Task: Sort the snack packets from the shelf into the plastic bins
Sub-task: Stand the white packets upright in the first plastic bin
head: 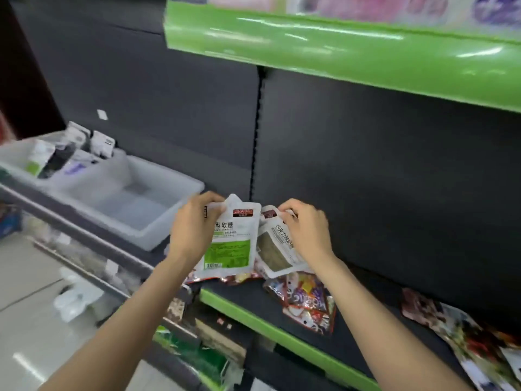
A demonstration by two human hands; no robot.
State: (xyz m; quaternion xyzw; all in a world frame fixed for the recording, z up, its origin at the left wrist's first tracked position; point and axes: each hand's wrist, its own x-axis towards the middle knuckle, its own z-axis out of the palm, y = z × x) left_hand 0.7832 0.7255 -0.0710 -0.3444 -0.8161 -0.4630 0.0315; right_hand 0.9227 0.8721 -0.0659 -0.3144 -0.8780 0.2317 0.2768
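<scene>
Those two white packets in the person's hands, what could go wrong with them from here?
The left hand and right hand each grip only the top edge of a white packet, so one might slip. A drop would likely land among the colourful packets at the shelf edge, possibly nudging them off. The empty bin is off to the left, a sideways carry.

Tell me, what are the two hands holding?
The left hand holds the green packet by its top left corner. The right hand pinches the brown packet at its top edge.
</scene>
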